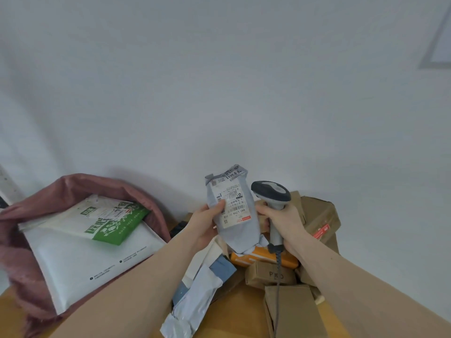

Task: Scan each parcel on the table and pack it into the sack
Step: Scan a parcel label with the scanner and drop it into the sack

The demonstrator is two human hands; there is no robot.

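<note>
My left hand point(203, 224) holds a small grey plastic parcel point(240, 231) upright above the table, its white shipping label facing me. My right hand point(283, 222) grips the handle of a grey barcode scanner point(271, 191), whose head sits just right of the parcel's label. The scanner's cable hangs down over the boxes. A dusty-pink sack point(80, 184) lies open at the left, with a large white padded mailer point(80, 262) and a white-and-green bag point(114, 222) inside its mouth.
Below my hands lies a heap of parcels on the wooden table point(239, 311): brown cardboard boxes point(319, 215), an orange box point(246, 259), a small carton point(268, 275), grey and blue plastic mailers point(195, 301). A plain white wall stands behind.
</note>
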